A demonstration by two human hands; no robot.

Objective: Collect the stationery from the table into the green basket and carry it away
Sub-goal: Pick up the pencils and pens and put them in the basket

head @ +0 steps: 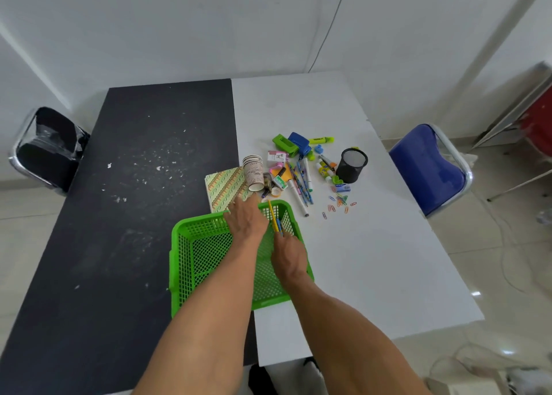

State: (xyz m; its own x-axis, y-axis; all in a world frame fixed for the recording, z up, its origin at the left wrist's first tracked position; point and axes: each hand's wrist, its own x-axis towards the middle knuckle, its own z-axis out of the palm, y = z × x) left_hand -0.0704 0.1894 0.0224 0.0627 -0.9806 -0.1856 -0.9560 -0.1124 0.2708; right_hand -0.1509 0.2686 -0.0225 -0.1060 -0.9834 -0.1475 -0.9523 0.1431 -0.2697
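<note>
A green mesh basket [206, 245] sits at the seam of the black and white tables. My right hand [288, 256] is inside it, gripping a few pencils [273, 217] that point toward the far rim. My left hand [246, 220] reaches over the basket's far rim, fingers spread, touching the near edge of a patterned notebook [225, 187]. Beyond lie paper cups [253, 172], tape rolls, pens and pencils [301, 182], a green stapler [282, 142], a blue hole punch [300, 141], a yellow highlighter [322, 140], glue sticks, an eraser and coloured paper clips [339, 203].
A black mesh pen cup [352, 165] stands right of the pile. The black table [134, 185] is on the left, the white table [373, 260] on the right. A black chair [49, 151] stands left, a blue chair [428, 170] right. Cables trail on the floor.
</note>
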